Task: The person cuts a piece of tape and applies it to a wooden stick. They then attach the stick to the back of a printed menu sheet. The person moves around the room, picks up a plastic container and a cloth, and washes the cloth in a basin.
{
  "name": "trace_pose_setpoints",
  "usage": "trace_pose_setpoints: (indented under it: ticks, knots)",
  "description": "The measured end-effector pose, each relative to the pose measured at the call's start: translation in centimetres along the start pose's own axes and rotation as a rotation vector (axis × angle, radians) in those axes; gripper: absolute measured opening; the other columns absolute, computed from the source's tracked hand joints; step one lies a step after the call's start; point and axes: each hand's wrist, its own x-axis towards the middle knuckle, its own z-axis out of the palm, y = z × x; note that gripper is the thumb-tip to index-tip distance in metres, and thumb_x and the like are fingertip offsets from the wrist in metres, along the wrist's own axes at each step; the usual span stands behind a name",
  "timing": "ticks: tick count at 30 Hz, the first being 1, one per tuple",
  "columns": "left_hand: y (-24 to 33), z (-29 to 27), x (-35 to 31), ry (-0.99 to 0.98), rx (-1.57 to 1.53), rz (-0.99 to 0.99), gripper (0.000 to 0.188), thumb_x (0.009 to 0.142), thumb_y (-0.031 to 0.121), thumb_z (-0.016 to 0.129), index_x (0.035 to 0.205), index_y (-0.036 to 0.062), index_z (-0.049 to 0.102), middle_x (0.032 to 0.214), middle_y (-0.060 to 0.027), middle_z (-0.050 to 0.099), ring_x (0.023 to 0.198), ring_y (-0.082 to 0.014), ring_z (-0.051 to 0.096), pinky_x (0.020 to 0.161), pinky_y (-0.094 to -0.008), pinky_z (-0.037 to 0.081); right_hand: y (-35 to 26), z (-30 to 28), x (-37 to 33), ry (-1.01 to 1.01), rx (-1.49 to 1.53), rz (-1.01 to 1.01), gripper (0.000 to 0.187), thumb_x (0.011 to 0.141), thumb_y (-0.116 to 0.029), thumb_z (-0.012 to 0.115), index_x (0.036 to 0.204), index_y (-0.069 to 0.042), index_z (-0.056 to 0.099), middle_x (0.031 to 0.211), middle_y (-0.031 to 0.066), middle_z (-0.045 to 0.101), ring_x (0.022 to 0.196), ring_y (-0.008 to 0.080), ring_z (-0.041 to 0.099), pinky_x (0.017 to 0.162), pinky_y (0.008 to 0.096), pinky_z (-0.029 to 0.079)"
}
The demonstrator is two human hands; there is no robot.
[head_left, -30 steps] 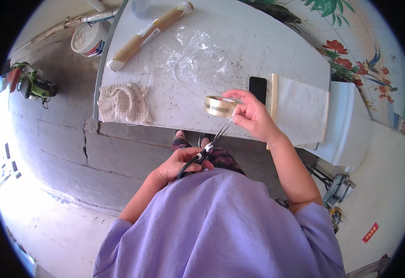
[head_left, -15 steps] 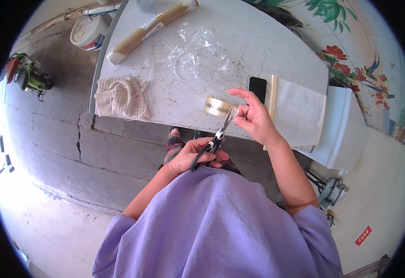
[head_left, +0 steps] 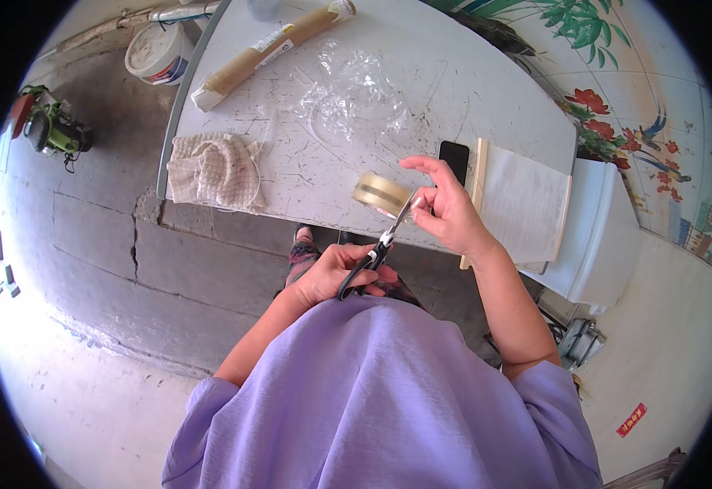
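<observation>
A pair of scissors (head_left: pixel 386 238) with black and white handles is in my left hand (head_left: pixel 331 275), whose fingers wrap round the handles close to my body. The blades point up and to the right, over the table's front edge. At the blade tips is my right hand (head_left: pixel 451 216), its index finger stretched out and its thumb and other fingertips drawn together. What those fingertips pinch is too small to make out. A roll of clear, yellowish tape (head_left: pixel 380 194) is just left of the blade tips, tilted, near the table edge.
On the scratched white table (head_left: pixel 307 175) are a cloth (head_left: pixel 216 171), crumpled clear plastic (head_left: pixel 352 90), a long brown-wrapped roll (head_left: pixel 270 53), a black phone (head_left: pixel 454 159) and a white panel with wooden strips (head_left: pixel 523 200). A white bucket (head_left: pixel 156 53) stands beyond the left edge.
The tape roll has shifted slightly left and nearer to me and has turned. The scissor blades look closer together. Both hands stay almost in the same place.
</observation>
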Motion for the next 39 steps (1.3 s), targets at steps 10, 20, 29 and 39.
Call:
trace_pose_setpoints:
  ticks: [10, 20, 29, 39]
  knots:
    - [0.5, 0.1, -0.1, 0.032, 0.114, 0.043, 0.045, 0.093, 0.004, 0.062, 0.137, 0.0004, 0.051, 0.101, -0.0158, 0.071, 0.090, -0.0209, 0.070, 0.077, -0.0279, 0.061, 0.2, 0.0, -0.1, 0.069, 0.056, 0.015, 0.057, 0.080, 0.013, 0.053, 0.132, -0.005, 0.039, 0.129, 0.0100, 0.048, 0.073, 0.0056, 0.053, 0.065, 0.0220, 0.044]
    - [-0.1, 0.9, 0.1, 0.069, 0.028, 0.101, 0.046, 0.093, 0.005, 0.062, 0.137, -0.0022, 0.050, 0.101, -0.0181, 0.070, 0.098, -0.0248, 0.070, 0.080, -0.0317, 0.061, 1.5, -0.7, -1.9, 0.243, 0.674, 0.243, 0.029, 0.092, -0.021, 0.067, 0.110, -0.003, 0.054, 0.094, 0.0106, 0.063, 0.074, 0.0125, 0.057, 0.069, 0.0280, 0.044]
    - [0.4, 0.8, -0.6, 0.148, 0.062, 0.036, 0.044, 0.090, 0.007, 0.063, 0.132, -0.0014, 0.054, 0.103, -0.0199, 0.070, 0.094, -0.0248, 0.071, 0.078, -0.0320, 0.061, 4.1, 0.0, -0.3, 0.095, 0.239, 0.252, 0.013, 0.090, -0.014, 0.070, 0.091, -0.004, 0.062, 0.090, 0.0064, 0.064, 0.072, 0.0085, 0.056, 0.063, 0.0221, 0.044]
    - [0.5, 1.4, -2.1, 0.064, -0.090, 0.055, 0.055, 0.084, 0.008, 0.060, 0.138, 0.0005, 0.048, 0.110, -0.0238, 0.068, 0.098, -0.0295, 0.069, 0.086, -0.0358, 0.058, 3.0, 1.4, 0.0, -0.008, 0.411, -0.123, 0.011, 0.091, -0.004, 0.063, 0.081, -0.001, 0.060, 0.131, 0.0150, 0.055, 0.065, 0.0090, 0.060, 0.059, 0.0243, 0.051]
